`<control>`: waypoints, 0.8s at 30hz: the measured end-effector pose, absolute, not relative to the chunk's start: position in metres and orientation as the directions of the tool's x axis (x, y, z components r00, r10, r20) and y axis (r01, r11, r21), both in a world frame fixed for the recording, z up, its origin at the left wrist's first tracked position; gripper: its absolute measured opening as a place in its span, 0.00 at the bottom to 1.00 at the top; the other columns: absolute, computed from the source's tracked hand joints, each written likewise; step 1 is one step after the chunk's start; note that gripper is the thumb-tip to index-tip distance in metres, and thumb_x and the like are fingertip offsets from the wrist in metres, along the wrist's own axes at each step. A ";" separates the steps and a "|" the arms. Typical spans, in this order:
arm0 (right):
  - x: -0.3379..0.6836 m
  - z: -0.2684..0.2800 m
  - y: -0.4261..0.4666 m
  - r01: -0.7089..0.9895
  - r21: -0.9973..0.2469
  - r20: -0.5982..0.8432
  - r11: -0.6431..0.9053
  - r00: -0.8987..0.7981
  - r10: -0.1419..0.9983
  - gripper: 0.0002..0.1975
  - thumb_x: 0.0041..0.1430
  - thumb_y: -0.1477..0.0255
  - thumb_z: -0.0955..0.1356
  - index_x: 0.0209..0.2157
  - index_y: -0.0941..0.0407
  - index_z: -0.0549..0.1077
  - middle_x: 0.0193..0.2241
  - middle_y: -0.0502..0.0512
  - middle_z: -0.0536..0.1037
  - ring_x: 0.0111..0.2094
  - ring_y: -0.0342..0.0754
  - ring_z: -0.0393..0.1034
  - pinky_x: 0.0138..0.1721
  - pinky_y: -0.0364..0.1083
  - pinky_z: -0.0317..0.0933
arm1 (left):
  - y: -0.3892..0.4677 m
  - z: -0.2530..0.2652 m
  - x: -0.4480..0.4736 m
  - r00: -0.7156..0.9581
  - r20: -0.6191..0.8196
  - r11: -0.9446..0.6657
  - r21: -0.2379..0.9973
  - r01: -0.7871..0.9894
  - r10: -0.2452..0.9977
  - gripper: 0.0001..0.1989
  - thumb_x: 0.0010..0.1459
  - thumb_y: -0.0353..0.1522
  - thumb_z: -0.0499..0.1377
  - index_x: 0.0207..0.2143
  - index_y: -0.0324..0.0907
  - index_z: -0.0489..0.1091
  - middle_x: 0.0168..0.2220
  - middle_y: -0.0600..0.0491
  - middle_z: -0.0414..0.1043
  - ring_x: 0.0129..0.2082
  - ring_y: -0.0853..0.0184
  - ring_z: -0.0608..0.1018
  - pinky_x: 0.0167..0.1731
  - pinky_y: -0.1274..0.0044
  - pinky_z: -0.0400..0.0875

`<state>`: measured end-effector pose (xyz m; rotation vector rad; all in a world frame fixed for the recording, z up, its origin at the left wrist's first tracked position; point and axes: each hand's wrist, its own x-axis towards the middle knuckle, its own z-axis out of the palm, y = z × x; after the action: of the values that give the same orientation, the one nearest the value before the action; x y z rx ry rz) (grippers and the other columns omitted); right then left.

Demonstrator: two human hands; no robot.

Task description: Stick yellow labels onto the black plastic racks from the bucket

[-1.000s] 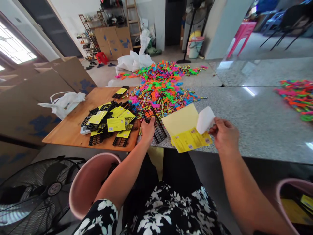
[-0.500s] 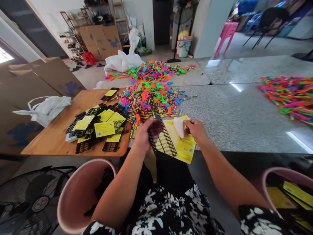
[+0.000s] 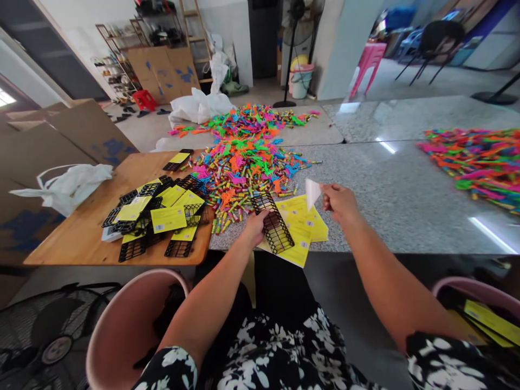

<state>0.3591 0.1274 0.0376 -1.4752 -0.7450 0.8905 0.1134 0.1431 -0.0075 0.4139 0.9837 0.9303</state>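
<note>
My left hand point(image 3: 254, 229) grips a black plastic lattice tray point(image 3: 279, 234) by its left edge, thumb on top. Beneath the tray lies a yellow printed card point(image 3: 299, 247), partly covered by it; whether the two are joined I cannot tell. Pinched between the fingers of my right hand point(image 3: 340, 202) is a small white piece of paper point(image 3: 312, 193), held above more yellow cards point(image 3: 320, 229) at the table's front edge. Just beyond the tray spreads a heap of colourful small plastic pieces and short striped tubes point(image 3: 244, 168).
Black trays with yellow cards point(image 3: 168, 216) lie piled on the wooden board point(image 3: 81, 238) at left. A pink bin point(image 3: 122, 325) stands below it, beside a fan point(image 3: 52, 336). Another bin point(image 3: 455, 284) holds yellow cards at right. More colourful pieces point(image 3: 483, 168) cover the grey tabletop's point(image 3: 377, 206) right end.
My right hand has moved up and to the right with the white paper, away from the card. The tray in my left hand now lies flatter and shows more of its lattice.
</note>
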 end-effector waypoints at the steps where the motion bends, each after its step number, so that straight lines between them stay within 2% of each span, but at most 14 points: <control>1: 0.362 0.041 0.122 -0.050 -0.997 -0.077 -0.059 0.529 0.845 0.16 0.54 0.59 0.75 0.27 0.54 0.68 0.14 0.40 0.62 0.12 0.38 0.55 0.13 0.39 0.53 | 0.143 -0.007 0.113 0.221 -0.522 0.556 0.670 -0.491 0.824 0.07 0.64 0.26 0.58 0.40 0.34 0.76 0.28 0.47 0.81 0.25 0.65 0.82 0.36 0.71 0.82; 3: 0.361 0.047 0.107 -0.049 -0.998 -0.002 0.031 0.564 0.826 0.17 0.55 0.56 0.74 0.29 0.53 0.69 0.15 0.41 0.64 0.13 0.38 0.58 0.14 0.39 0.57 | 0.145 -0.005 0.112 0.222 -0.515 0.548 0.659 -0.516 0.828 0.07 0.64 0.27 0.58 0.41 0.34 0.75 0.29 0.46 0.81 0.26 0.64 0.83 0.37 0.69 0.82; 6: 0.347 0.054 0.080 -0.014 -0.991 0.102 0.133 0.561 0.821 0.18 0.55 0.54 0.75 0.32 0.54 0.72 0.20 0.46 0.73 0.16 0.41 0.66 0.18 0.41 0.65 | 0.145 0.005 0.106 0.200 -0.487 0.509 0.661 -0.552 0.850 0.06 0.62 0.29 0.62 0.42 0.37 0.75 0.31 0.48 0.82 0.27 0.64 0.83 0.37 0.70 0.81; 8: 0.331 0.057 0.061 0.048 -0.988 0.148 0.145 0.531 0.834 0.19 0.58 0.53 0.74 0.34 0.55 0.74 0.25 0.51 0.78 0.20 0.43 0.71 0.22 0.42 0.69 | 0.142 0.013 0.099 0.195 -0.459 0.479 0.659 -0.580 0.867 0.10 0.61 0.35 0.64 0.42 0.38 0.75 0.31 0.50 0.81 0.26 0.66 0.82 0.36 0.73 0.79; 11: 0.306 0.061 0.038 0.243 -0.957 0.252 0.160 0.423 0.870 0.17 0.63 0.54 0.71 0.38 0.55 0.76 0.30 0.53 0.82 0.27 0.46 0.77 0.29 0.44 0.73 | 0.132 0.019 0.087 0.260 -0.361 0.439 0.622 -0.648 0.895 0.24 0.62 0.51 0.60 0.43 0.38 0.76 0.32 0.48 0.79 0.22 0.70 0.77 0.25 0.78 0.74; 13: 0.292 0.062 0.029 0.420 -0.886 0.340 0.196 0.300 0.892 0.15 0.66 0.56 0.70 0.40 0.54 0.77 0.33 0.53 0.83 0.31 0.47 0.79 0.34 0.45 0.74 | 0.124 0.020 0.077 0.312 -0.257 0.404 0.561 -0.722 0.915 0.29 0.62 0.57 0.55 0.43 0.40 0.76 0.35 0.48 0.79 0.18 0.75 0.68 0.17 0.81 0.65; 15: 0.281 0.064 0.025 0.564 -0.782 0.427 0.267 0.172 0.888 0.12 0.68 0.59 0.69 0.41 0.53 0.77 0.35 0.53 0.83 0.33 0.47 0.80 0.36 0.45 0.73 | 0.117 0.018 0.067 0.353 -0.161 0.386 0.473 -0.792 0.922 0.32 0.62 0.60 0.52 0.43 0.42 0.76 0.38 0.48 0.78 0.17 0.77 0.61 0.14 0.82 0.57; 17: 0.272 0.065 0.024 0.641 -0.684 0.505 0.348 0.071 0.860 0.10 0.69 0.61 0.68 0.41 0.53 0.77 0.37 0.52 0.83 0.33 0.47 0.79 0.36 0.44 0.72 | 0.110 0.017 0.058 0.385 -0.105 0.394 0.391 -0.832 0.917 0.38 0.59 0.65 0.49 0.43 0.42 0.76 0.40 0.46 0.78 0.19 0.76 0.63 0.15 0.82 0.57; 20: 0.258 0.067 0.022 0.685 -0.585 0.595 0.435 -0.002 0.804 0.07 0.70 0.65 0.68 0.42 0.53 0.77 0.37 0.51 0.83 0.31 0.46 0.79 0.36 0.44 0.71 | 0.100 0.020 0.044 0.375 -0.121 0.392 0.358 -0.847 0.919 0.43 0.55 0.68 0.47 0.46 0.41 0.75 0.45 0.42 0.77 0.29 0.68 0.74 0.20 0.80 0.63; 22: 0.247 0.067 0.020 0.695 -0.547 0.635 0.468 -0.019 0.772 0.06 0.70 0.66 0.69 0.42 0.53 0.76 0.38 0.51 0.83 0.32 0.46 0.79 0.37 0.44 0.71 | 0.093 0.024 0.036 0.353 -0.148 0.383 0.371 -0.846 0.924 0.40 0.57 0.65 0.49 0.49 0.41 0.74 0.48 0.40 0.77 0.36 0.63 0.78 0.24 0.78 0.67; 24: 0.234 0.066 0.017 0.688 -0.523 0.668 0.503 -0.036 0.743 0.05 0.70 0.68 0.69 0.43 0.53 0.76 0.38 0.51 0.83 0.32 0.45 0.79 0.37 0.44 0.70 | 0.086 0.027 0.029 0.330 -0.149 0.362 0.381 -0.851 0.932 0.33 0.61 0.57 0.52 0.51 0.40 0.74 0.49 0.40 0.78 0.41 0.59 0.80 0.28 0.76 0.71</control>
<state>0.2337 0.0168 0.0664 -1.2117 -1.7511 0.0688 0.0289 0.0864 0.0265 0.2513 0.3700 1.1819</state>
